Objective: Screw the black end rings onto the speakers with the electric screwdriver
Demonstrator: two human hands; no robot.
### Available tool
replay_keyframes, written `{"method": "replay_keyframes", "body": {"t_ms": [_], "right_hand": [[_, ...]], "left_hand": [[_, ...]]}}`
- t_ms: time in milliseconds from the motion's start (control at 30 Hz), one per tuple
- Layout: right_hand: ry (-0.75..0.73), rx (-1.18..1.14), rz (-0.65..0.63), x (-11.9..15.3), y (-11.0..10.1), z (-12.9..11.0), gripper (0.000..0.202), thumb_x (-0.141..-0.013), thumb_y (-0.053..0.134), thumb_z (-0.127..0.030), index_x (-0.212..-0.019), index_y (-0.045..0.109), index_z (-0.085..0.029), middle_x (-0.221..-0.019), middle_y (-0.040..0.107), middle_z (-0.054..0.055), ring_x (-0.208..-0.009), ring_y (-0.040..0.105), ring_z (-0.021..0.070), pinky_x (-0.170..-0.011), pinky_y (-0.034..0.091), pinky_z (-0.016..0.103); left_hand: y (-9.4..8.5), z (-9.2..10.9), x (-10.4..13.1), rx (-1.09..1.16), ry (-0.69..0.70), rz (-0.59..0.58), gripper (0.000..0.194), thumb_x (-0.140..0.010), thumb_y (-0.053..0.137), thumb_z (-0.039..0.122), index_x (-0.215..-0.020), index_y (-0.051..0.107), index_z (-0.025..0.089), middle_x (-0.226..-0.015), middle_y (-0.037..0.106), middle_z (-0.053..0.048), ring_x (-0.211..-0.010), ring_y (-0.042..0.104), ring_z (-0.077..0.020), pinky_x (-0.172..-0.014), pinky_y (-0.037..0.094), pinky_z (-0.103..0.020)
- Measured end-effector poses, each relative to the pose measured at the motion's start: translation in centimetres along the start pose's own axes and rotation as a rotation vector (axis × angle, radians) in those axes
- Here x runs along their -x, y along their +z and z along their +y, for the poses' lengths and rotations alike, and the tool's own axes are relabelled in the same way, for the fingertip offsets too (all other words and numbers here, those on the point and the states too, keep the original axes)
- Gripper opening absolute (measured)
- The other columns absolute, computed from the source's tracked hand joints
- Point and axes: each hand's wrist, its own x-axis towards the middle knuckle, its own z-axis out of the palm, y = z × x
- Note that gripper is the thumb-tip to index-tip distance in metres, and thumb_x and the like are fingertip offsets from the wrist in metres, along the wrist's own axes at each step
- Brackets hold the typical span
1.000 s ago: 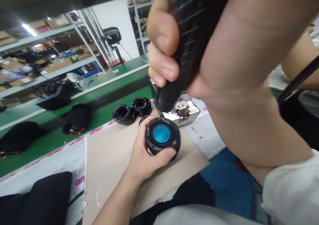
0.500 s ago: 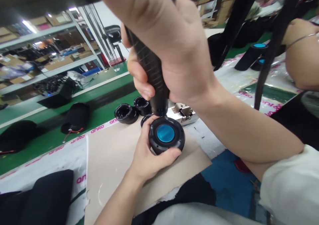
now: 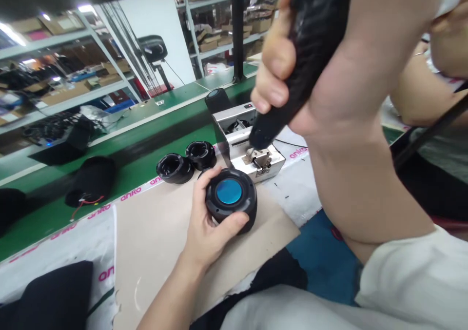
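Note:
My left hand (image 3: 208, 235) is wrapped around a round black housing (image 3: 231, 193) with a shiny blue disc in its top. The housing rests on a sheet of cardboard (image 3: 157, 242). In my right hand (image 3: 340, 96) is a black, ribbed electric screwdriver (image 3: 310, 47), tilted with its lower end down and to the left. That end is over the front of a silver screw feeder (image 3: 276, 166), by its small metal outlet. Whether the bit touches the outlet cannot be made out. Two open black rings (image 3: 174, 168) stand just behind my left hand.
A green conveyor belt (image 3: 146, 149) runs behind the cardboard, carrying a black cylinder with red wires (image 3: 91, 181). A dark fabric piece (image 3: 58, 291) lies at lower left. Another person's arm (image 3: 417, 86) is at the right. Shelves with boxes (image 3: 219, 32) stand behind.
My right hand has moved the screwdriver from above the housing to the right, over the screw feeder. My left hand still holds the housing. The camera view has shifted.

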Motion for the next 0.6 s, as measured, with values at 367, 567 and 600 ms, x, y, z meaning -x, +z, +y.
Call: {"method": "replay_keyframes", "body": {"t_ms": [367,567,600], "right_hand": [[0.1,0.191,0.158,3.5,-3.0,2.3,0.062,-0.084,0.087,-0.068,-0.067,0.048,-0.024,-0.054,0.047,-0.004,-0.039,0.045,0.0141,-0.036,0.033,0.033],[0.098,0.146,0.205,3.6,-3.1,3.6,0.061,-0.08,0.091,-0.07,-0.066,0.055,-0.022,-0.05,0.043,-0.005,-0.037,0.04,0.011,-0.035,0.029,0.03],[0.097,0.138,0.197,3.6,-3.0,3.6,0.059,-0.081,0.091,-0.068,-0.066,0.056,-0.022,-0.05,0.043,-0.005,-0.037,0.04,0.0108,-0.035,0.028,0.029]], "left_hand": [[0.1,1.2,0.4,-0.287,0.047,0.004,0.091,-0.073,0.1,0.047,-0.15,0.057,0.027,-0.15,0.066,-0.014,-0.138,0.069,-0.038,-0.115,0.059,-0.05],[0.2,1.3,0.3,-0.353,0.106,0.026,0.089,-0.076,0.096,0.044,-0.152,0.056,0.023,-0.147,0.068,-0.015,-0.134,0.071,-0.0376,-0.114,0.06,-0.05],[0.3,1.3,0.2,-0.354,0.116,0.027,0.089,-0.075,0.096,0.043,-0.152,0.056,0.023,-0.147,0.069,-0.015,-0.134,0.072,-0.0372,-0.114,0.06,-0.049]]}}
